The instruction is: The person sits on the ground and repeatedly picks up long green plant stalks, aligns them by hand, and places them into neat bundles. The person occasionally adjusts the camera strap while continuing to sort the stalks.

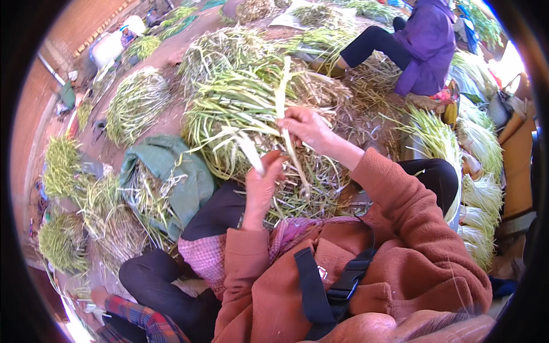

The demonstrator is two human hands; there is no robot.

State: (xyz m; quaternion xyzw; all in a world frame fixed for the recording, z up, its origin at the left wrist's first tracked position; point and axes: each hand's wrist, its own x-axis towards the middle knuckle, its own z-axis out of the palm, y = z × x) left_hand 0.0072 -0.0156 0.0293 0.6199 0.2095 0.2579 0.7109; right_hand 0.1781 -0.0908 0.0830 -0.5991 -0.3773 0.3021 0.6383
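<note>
My right hand (306, 128) grips a long pale-green stalk (281, 92) partway along. The stalk stands nearly upright in view, its leafy end away from me and its thin brownish lower end pointing back toward my lap. My left hand (266, 180) is lower and to the left, with its fingers curled around a whitish leaf strip (248, 150). That strip trails off into thin green ends to the left. Beneath both hands lies a large heap of long green stalks (231, 98), with loose trimmings (309, 201) on the near side by my lap.
A green sack (188, 184) with plant scraps lies left of my knee. Stalk bundles (137, 105) stand around the floor, and pale bundles (480, 197) line the right side. A person in purple (429, 47) sits ahead; another person's plaid sleeve (141, 315) is at lower left.
</note>
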